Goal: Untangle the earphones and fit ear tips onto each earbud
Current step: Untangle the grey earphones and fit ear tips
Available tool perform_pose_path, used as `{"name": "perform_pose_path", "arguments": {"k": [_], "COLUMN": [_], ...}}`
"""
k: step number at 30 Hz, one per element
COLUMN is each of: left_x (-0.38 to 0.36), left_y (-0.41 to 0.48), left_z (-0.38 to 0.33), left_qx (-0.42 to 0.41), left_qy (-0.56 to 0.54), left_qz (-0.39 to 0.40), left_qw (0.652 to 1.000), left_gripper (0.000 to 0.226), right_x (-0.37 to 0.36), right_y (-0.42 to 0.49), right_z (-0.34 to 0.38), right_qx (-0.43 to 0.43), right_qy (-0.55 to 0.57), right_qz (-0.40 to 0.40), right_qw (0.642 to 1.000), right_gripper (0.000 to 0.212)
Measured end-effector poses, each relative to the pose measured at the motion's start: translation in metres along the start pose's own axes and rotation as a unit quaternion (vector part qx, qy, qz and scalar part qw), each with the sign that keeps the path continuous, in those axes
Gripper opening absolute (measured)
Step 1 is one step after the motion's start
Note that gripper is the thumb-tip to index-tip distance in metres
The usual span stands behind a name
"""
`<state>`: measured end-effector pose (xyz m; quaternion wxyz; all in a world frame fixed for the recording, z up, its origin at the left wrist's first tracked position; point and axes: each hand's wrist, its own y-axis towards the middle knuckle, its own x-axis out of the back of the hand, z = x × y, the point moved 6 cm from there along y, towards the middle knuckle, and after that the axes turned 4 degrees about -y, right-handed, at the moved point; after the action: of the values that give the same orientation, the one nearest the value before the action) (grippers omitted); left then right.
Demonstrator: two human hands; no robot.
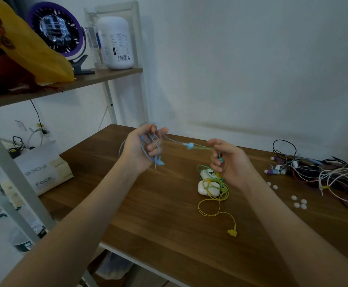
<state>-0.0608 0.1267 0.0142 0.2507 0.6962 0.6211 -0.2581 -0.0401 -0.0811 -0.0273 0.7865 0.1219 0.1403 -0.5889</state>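
Holding the earphone cable [177, 142] stretched nearly level, left to right, above the wooden table [148, 204], the left hand [143, 147] is gripping its bunched blue loops with the jack [155, 165] hanging downward while the right hand [230, 161] is pinching a teal earbud [221, 160], and feeding slack gently should avoid tightening knots.

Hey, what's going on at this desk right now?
A person is untangling earphones over the wooden desk. The left hand holds a bunch of blue cable; the right hand pinches a green earbud, with the cord stretched between them. Loose white ear tips lie on the desk, not yet fitted.
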Motion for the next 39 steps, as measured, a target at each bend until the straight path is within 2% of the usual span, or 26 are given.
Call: {"name": "perform_pose_path", "arguments": {"k": [6,9,10,12,14,15,16,17,19,24,27,30,34,39], "left_x": [0.007,0.01,0.011,0.007,-0.002,-0.006,-0.01,-0.012,-0.014,-0.014,-0.008,-0.003,0.001,0.002], "left_y": [0.006,0.007,0.005,0.001,-0.005,-0.006,-0.006,-0.005,-0.005,-0.005,-0.004,-0.004,-0.004,0.001], "left_z": [0.004,0.007,0.007,0.008,0.015,0.02,0.025,0.029,0.031,0.024,0.017,0.013,0.014,0.017], "left_qx": [0.002,0.005,0.0,-0.009,0.005,0.01,0.007,0.001,-0.02,-0.037,-0.048,-0.057,-0.031,-0.024], "left_qy": [0.082,0.222,0.296,0.457,0.609,0.67,0.707,0.72,0.708,0.595,0.526,0.506,0.44,0.391], "left_qz": [-0.048,-0.091,-0.098,-0.079,-0.027,0.002,0.03,0.054,0.078,0.062,0.0,-0.047,-0.091,-0.144], "left_qw": [0.995,0.971,0.95,0.886,0.792,0.742,0.706,0.691,0.701,0.801,0.849,0.859,0.893,0.909], "left_gripper": [0.03,0.028,0.026,0.022,0.019,0.025,0.031,0.034,0.033,0.025,0.027,0.027,0.024,0.028], "right_x": [0.008,0.003,0.001,-0.003,-0.008,-0.009,-0.011,-0.011,-0.01,-0.005,-0.008,-0.018,-0.037,-0.047], "right_y": [0.004,0.003,0.003,0.002,0.001,0.001,0.0,0.0,0.001,0.003,0.004,0.004,0.0,0.004], "right_z": [0.003,0.003,0.004,0.006,0.008,0.009,0.01,0.011,0.011,0.001,-0.009,-0.01,-0.001,-0.007], "right_qx": [0.03,0.042,0.046,0.055,0.06,0.064,0.068,0.071,0.071,0.033,0.004,0.039,0.118,0.09], "right_qy": [-0.072,-0.103,-0.113,-0.115,-0.101,-0.093,-0.087,-0.084,-0.087,-0.159,-0.255,-0.356,-0.381,-0.418], "right_qz": [-0.072,-0.056,-0.047,-0.032,-0.021,-0.016,-0.014,-0.015,-0.022,-0.035,-0.026,-0.013,0.018,0.046], "right_qw": [0.994,0.992,0.991,0.991,0.993,0.994,0.994,0.994,0.993,0.986,0.967,0.934,0.917,0.903], "right_gripper": [0.023,0.029,0.03,0.03,0.029,0.029,0.029,0.03,0.032,0.035,0.034,0.033,0.034,0.033]}}
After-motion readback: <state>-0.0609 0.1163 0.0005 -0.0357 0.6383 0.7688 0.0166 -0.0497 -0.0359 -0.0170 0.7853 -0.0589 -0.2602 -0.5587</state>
